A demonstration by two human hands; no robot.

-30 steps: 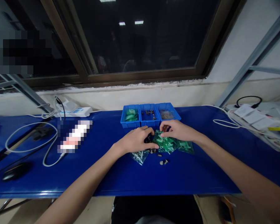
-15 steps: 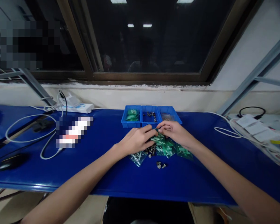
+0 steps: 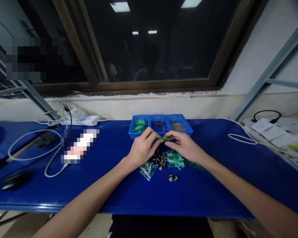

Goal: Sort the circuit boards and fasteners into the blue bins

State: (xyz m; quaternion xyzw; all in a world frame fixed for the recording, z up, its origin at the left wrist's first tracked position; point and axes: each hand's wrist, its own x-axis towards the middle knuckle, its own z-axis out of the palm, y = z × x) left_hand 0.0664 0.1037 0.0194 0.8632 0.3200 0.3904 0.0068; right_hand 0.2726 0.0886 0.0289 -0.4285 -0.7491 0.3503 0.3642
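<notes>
Both hands hold one small green circuit board (image 3: 165, 138) edge-on above the blue mat, just in front of the bins. My left hand (image 3: 142, 148) pinches its left end and my right hand (image 3: 183, 145) pinches its right end. Below the hands lie a pile of green boards in clear bags (image 3: 175, 158), a cluster of small dark cylindrical parts (image 3: 160, 158), a clear bag of parts (image 3: 147, 169) and two loose parts (image 3: 172, 178).
Three joined blue bins (image 3: 161, 124) stand behind the hands, holding green boards, dark parts and a bag. A power strip (image 3: 80, 119) and white cables (image 3: 29, 145) lie at the left, a mouse (image 3: 15, 180) near the front left edge, papers and cables (image 3: 270, 129) at the right.
Both hands lifted from the pile of bags and now hold a single green board between them above the mat. The dark cylindrical parts under the left hand are now uncovered.
</notes>
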